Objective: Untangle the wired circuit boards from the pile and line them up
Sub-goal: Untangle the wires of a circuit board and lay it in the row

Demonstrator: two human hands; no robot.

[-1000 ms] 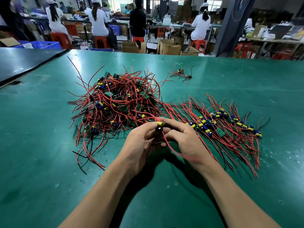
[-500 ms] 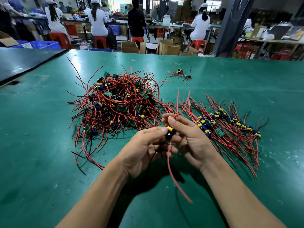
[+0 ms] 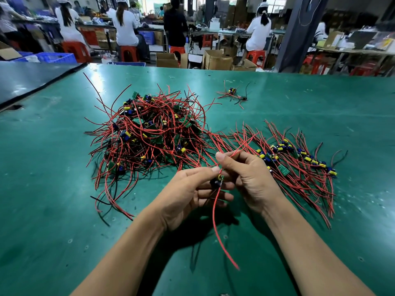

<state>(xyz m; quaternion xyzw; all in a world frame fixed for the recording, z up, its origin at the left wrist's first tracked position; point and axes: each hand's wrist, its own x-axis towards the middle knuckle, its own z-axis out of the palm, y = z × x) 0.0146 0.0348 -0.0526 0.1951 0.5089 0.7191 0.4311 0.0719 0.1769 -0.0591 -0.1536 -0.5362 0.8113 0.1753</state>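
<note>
Board [image 3: 218, 181] lowered, half-hidden by left hand [image 3: 188, 193].

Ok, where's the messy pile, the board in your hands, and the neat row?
messy pile [image 3: 149, 135]: head view, middle of the tangle.
held board [image 3: 217, 181]: head view, its blue and yellow parts.
neat row [image 3: 296, 154]: head view, a board midway along.
</note>
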